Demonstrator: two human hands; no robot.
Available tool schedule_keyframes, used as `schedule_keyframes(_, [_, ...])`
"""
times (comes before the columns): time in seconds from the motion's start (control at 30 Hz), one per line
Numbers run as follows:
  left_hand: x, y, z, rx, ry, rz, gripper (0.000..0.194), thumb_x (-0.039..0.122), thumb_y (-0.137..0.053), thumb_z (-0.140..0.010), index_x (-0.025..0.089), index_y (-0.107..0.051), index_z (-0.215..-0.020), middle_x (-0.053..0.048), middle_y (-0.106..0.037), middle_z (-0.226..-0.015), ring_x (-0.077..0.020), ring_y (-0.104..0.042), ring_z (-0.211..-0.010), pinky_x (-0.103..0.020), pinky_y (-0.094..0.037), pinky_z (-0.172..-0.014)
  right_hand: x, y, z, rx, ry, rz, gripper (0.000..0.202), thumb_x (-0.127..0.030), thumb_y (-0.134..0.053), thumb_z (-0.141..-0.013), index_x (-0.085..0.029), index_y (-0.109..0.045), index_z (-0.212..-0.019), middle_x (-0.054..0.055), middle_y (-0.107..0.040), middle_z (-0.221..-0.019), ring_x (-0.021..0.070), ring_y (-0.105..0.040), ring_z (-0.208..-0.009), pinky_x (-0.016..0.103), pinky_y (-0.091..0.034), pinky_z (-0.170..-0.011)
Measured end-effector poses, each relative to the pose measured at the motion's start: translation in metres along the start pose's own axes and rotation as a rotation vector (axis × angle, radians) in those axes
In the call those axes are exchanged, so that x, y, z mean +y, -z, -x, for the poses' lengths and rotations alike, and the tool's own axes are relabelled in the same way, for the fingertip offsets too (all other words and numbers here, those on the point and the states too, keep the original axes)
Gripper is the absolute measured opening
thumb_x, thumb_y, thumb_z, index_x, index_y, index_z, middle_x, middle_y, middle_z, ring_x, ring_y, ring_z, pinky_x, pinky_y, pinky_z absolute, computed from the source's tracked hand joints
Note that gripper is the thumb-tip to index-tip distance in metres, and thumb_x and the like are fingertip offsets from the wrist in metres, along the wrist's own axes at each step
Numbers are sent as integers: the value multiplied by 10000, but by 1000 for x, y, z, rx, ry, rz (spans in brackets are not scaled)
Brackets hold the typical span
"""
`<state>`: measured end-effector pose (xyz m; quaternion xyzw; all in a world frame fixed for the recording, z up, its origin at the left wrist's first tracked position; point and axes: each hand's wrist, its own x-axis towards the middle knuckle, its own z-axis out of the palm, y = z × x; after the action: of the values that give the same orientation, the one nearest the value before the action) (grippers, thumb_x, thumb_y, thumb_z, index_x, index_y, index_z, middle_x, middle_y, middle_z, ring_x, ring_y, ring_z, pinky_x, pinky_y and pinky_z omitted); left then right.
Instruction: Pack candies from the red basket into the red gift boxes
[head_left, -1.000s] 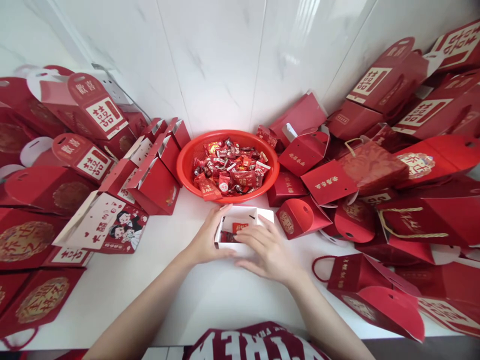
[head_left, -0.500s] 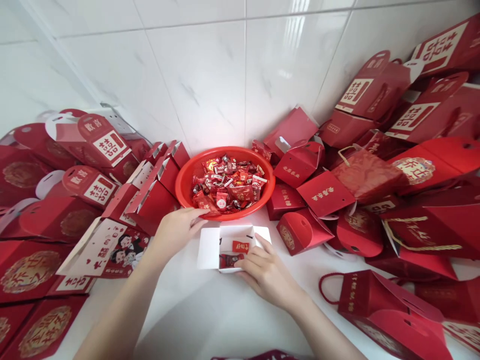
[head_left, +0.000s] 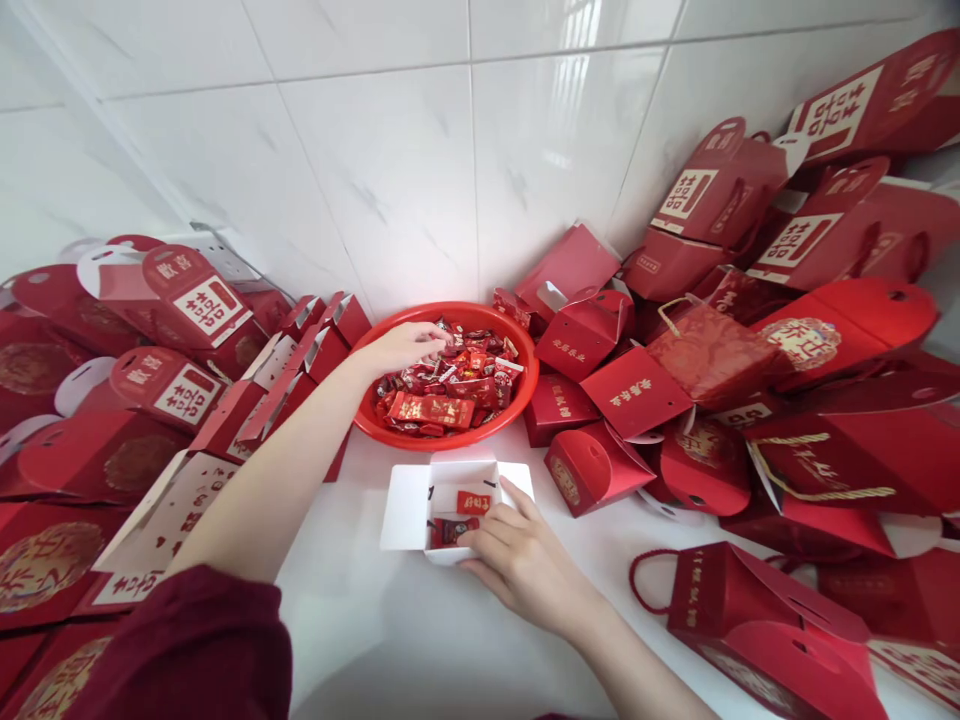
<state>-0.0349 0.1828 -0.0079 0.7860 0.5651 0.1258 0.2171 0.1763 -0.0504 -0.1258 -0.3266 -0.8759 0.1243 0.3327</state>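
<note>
Box: an open white cardboard box (head_left: pixel 444 497) lies mid-surface, just in front of the basin, with its side flaps spread.
Inside the box: a small red wrapped packet (head_left: pixel 473 502) near the back right corner; dark red wrapped sweets (head_left: pixel 448 531) along the front wall, close beside the right fingertips.
Right hand: the right hand (head_left: pixel 529 570) is clamped on the box's front right corner, index finger stretched along the right rim, the other fingers curled over the front wall, thumb below outside.
Basin: a round red plastic basin (head_left: pixel 531 385) near the back edge, heaped with red wrapped candies (head_left: pixel 480 365); a long red packet (head_left: pixel 433 410) lies by its front rim.
Left hand: the left hand (head_left: pixel 401 345) reaches over the basin's left rim, bent fingers close together at the candies; cannot tell whether they grip one.
Surface: a white tabletop (head_left: pixel 360 610), red paper gift boxes (head_left: pixel 637 390) crowding its left and right sides.
</note>
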Motion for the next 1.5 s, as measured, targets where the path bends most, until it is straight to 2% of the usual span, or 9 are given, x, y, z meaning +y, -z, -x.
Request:
schedule_keyframes(0.13, [-35,-30,-42,164,127,-140,478,294,-716,-730,141,-641,-1177,-155,-651,-1226,-320,-595,-1162,-379,-460,-983,1,1,0,2,0,-10,77,-271,-569,-976,-211,-617,-985,-11,-653,-795,169,-590,-821,512,-205,-1207])
schedule_keyframes(0.4, [-75,-48,-60,215,106,-209,280,381,-718,-750,209,-654,-962,-56,-719,-925,-232,-663,-879,-299,-488,-797,1,4,-1,0,-5,6,100,-273,-559,-983,-198,-621,-960,-7,-656,-785,168,-593,-810,504,-232,-1201])
schedule_keyframes(0.7, [-67,-54,-55,272,57,-198,358,336,-696,-774,206,-665,-1106,-74,-719,-1071,-243,-648,-1003,-314,-468,-890,0,6,7,12,17,-45,94,-248,-549,-992,-195,-625,-1012,2,-684,-835,151,-620,-791,507,-264,-1194])
schedule_keyframes(0.83, [-64,-54,-54,238,61,-179,282,311,-717,-750,183,-720,-1002,-86,-735,-1029,-256,-660,-967,-325,-473,-910,-2,7,7,0,13,-48,97,-239,-544,-992,-200,-624,-1032,4,-686,-841,156,-620,-787,512,-270,-1193])
schedule_keyframes(1.13, [-29,-16,-14,391,-3,24,362,412,-630,-840,154,-701,-1082,-86,-725,-1082,-220,-658,-979,-307,-505,-893,-2,5,5,21,16,-65,106,-278,-547,-993,-208,-627,-988,1,-680,-811,158,-610,-767,529,-267,-1187])
schedule_keyframes(1.2, [-14,-10,11,355,-71,183,386,439,-681,-800,148,-709,-1052,-79,-731,-1048,-217,-665,-955,-300,-518,-863,-1,4,5,28,20,-68,103,-277,-554,-990,-205,-627,-986,1,-680,-810,158,-613,-771,527,-269,-1186])
schedule_keyframes(1.3, [12,-3,53,139,-141,310,370,438,-736,-753,159,-729,-997,-55,-741,-991,-220,-680,-922,-294,-520,-832,-1,3,6,21,21,-55,105,-279,-555,-989,-209,-632,-996,4,-684,-819,162,-614,-778,534,-270,-1187])
schedule_keyframes(1.43, [38,-1,100,-282,-193,149,271,410,-720,-771,236,-767,-973,-16,-758,-940,-220,-698,-887,-277,-507,-808,-1,5,6,-3,26,-52,124,-289,-547,-992,-211,-640,-1018,11,-691,-833,172,-629,-801,549,-266,-1190])
schedule_keyframes(1.5, [45,-4,117,-366,-202,82,253,395,-681,-803,269,-765,-1006,-17,-759,-1006,-224,-697,-943,-273,-501,-840,-3,11,4,-13,40,-66,154,-325,-553,-990,-210,-642,-1042,22,-700,-868,184,-643,-852,544,-282,-1185])
